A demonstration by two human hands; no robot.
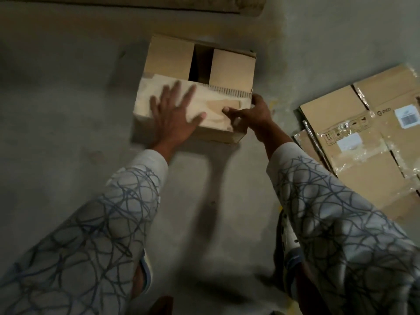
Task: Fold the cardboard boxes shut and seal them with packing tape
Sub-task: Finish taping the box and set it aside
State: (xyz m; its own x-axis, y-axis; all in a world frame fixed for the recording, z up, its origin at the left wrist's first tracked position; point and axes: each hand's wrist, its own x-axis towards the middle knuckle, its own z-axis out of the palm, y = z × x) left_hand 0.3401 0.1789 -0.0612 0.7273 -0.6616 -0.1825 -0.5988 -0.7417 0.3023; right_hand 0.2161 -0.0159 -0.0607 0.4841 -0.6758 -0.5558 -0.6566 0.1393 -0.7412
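Observation:
A brown cardboard box (pixel 231 69) stands on the concrete floor ahead of me. Its two short flaps are folded in with a dark gap between them. The near long flap (pixel 218 103) is folded down over them. My left hand (pixel 175 114) presses flat on that flap with fingers spread. My right hand (pixel 252 114) grips the box's near right corner, thumb on the side and fingers over the flap. The far long flap is not visible. No tape roll is in view.
Flattened cardboard boxes (pixel 363 137) with clear tape and labels lie on the floor at the right. A slab's edge (pixel 159 5) runs along the top. My feet in sandals (pixel 143 273) stand on the bare concrete floor (pixel 68 110).

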